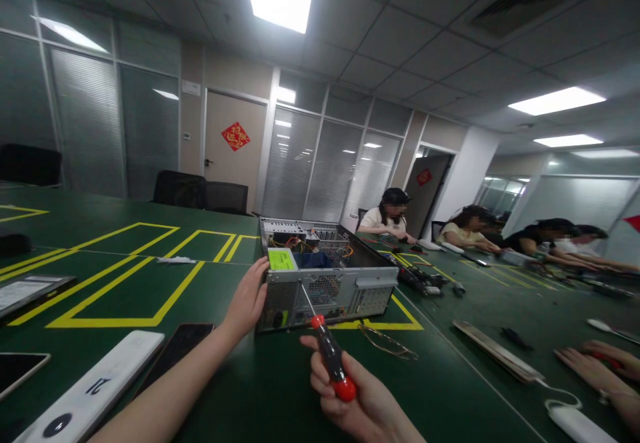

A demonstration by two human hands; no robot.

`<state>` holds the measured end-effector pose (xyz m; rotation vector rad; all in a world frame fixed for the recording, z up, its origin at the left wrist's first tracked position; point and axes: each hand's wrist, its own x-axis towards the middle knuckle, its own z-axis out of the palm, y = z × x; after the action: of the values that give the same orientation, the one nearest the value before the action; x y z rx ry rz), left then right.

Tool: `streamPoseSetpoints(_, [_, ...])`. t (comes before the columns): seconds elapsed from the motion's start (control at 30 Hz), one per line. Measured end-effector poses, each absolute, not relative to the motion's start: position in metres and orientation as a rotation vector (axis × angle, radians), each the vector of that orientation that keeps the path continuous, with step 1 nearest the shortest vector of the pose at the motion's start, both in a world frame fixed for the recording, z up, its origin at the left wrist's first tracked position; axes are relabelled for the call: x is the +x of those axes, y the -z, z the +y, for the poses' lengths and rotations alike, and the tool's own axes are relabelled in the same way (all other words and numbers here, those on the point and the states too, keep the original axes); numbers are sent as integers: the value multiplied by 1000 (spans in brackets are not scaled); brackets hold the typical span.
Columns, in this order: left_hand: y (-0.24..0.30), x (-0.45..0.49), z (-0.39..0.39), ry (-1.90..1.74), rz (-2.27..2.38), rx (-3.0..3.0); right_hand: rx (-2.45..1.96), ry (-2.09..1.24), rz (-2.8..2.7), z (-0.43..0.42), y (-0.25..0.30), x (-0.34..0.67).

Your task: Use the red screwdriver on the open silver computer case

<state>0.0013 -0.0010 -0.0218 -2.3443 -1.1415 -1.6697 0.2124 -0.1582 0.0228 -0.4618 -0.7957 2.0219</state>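
An opened computer case (367, 270) lies on the green table, its perforated back panel turned toward me. Wires and a power supply with a bright yellow-green label (281, 260) show inside. My left hand (249, 294) rests against the case's left corner, fingers stretched out along the metal. In my right hand (345, 390) is a screwdriver (330, 350) with a red and black handle, the fingers wrapped round it. Its shaft points up and away to the back panel, below the labelled power supply. Whether the tip touches a screw is too small to tell.
Eyeglasses (387, 342) lie right of the screwdriver. At left are a white device (100, 390) and a dark phone-like slab (175, 356). A long pale bar (497, 350) and another person's hands (595, 366) are at right. Cables and parts (420, 280) sit behind; several people work beyond.
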Motion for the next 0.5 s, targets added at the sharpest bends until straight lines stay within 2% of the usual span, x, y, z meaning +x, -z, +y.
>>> streamPoseSetpoints(0.17, [21, 0, -1, 1653, -1129, -2336, -541, -2153, -641, -156, -9, 208])
streamPoseSetpoints(0.5, [22, 0, -1, 1651, -1123, -2333, -543, -2187, -995, -160, -31, 216])
